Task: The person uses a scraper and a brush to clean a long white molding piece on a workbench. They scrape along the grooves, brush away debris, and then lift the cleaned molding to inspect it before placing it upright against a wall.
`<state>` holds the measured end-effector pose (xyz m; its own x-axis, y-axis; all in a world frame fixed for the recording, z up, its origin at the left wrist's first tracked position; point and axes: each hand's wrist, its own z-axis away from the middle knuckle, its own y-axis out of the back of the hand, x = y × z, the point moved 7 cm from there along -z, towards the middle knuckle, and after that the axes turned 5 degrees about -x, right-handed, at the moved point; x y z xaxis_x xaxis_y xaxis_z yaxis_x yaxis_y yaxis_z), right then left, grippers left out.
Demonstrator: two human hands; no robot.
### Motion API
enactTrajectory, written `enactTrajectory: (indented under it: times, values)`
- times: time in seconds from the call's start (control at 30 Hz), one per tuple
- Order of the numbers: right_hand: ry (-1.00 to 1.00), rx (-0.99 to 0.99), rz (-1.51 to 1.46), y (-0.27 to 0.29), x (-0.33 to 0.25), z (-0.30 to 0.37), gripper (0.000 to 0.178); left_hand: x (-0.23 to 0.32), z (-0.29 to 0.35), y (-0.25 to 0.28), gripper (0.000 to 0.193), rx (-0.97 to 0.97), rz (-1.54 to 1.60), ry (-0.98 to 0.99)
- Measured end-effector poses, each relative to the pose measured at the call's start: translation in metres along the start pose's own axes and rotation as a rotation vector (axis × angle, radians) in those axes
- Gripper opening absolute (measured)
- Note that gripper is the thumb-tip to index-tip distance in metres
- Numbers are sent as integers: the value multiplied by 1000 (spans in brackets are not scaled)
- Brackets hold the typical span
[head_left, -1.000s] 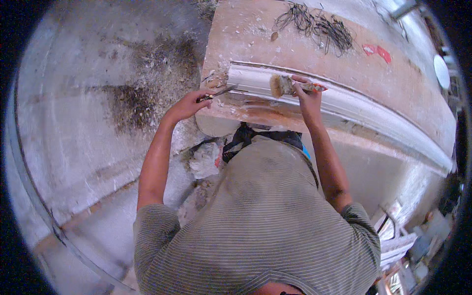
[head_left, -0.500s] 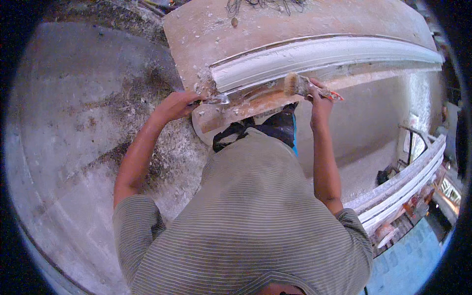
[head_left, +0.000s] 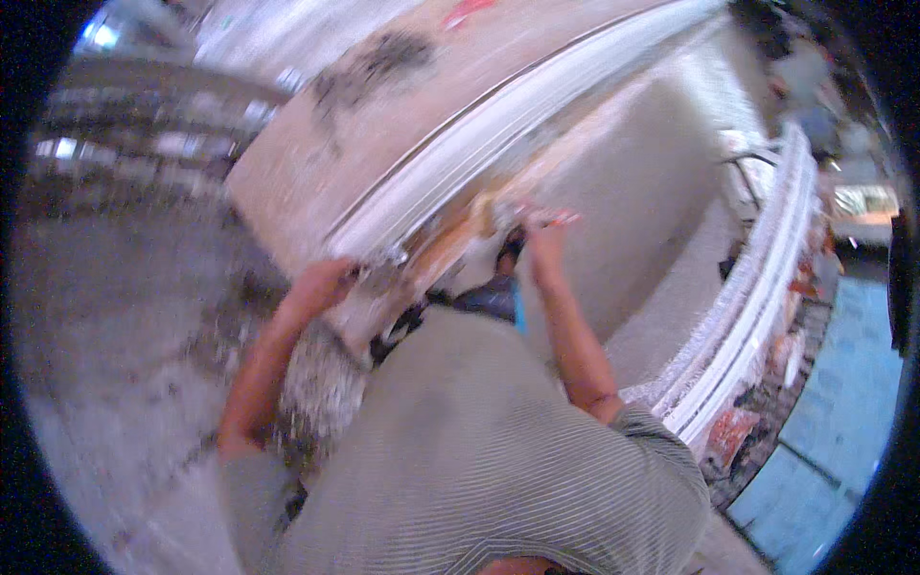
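A long white plaster moulding runs diagonally over the worktable. At its near-left end my left hand is closed round the handle of a putty knife, whose metal blade lies at the moulding's end. Farther right, my right hand grips a paintbrush with a reddish handle. The brush's pale bristles point left, over the brownish strip along the moulding's near side. Motion blur hides whether the bristles or the blade touch anything.
A tangle of dark wire and a red item lie farther back on the table. White mouldings stand at the right, beside a blue surface. Pale debris covers the floor at the left.
The whole view has turned, so the moulding now slants up to the right, and the picture is blurred. Both hands still hold their tools, the right lower in view.
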<state>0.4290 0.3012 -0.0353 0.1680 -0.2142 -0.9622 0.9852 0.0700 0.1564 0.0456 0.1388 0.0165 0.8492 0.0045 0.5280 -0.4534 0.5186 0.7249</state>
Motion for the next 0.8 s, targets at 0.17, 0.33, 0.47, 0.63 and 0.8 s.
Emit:
enactTrajectory:
  times: [0.17, 0.33, 0.47, 0.63, 0.8]
  values:
    - [-120, -74, -84, -32, 11, -5, 25, 59, -76, 12, 37, 144, 49, 189]
    - [59, -200, -57, -22, -26, -14, 19, 96, -120, 17, 39, 72, -33, 10]
    - [51, -375, 64, -70, -41, -16, 22, 8, -63, -22, 42, 110, 258, 67]
    - [152, -366, 35, -78, -78, 6, 25, -59, 17, -65, 43, 15, 661, 333]
    - [58, -389, -39, -80, -63, 16, 21, -54, 34, -84, 39, 137, 911, 375]
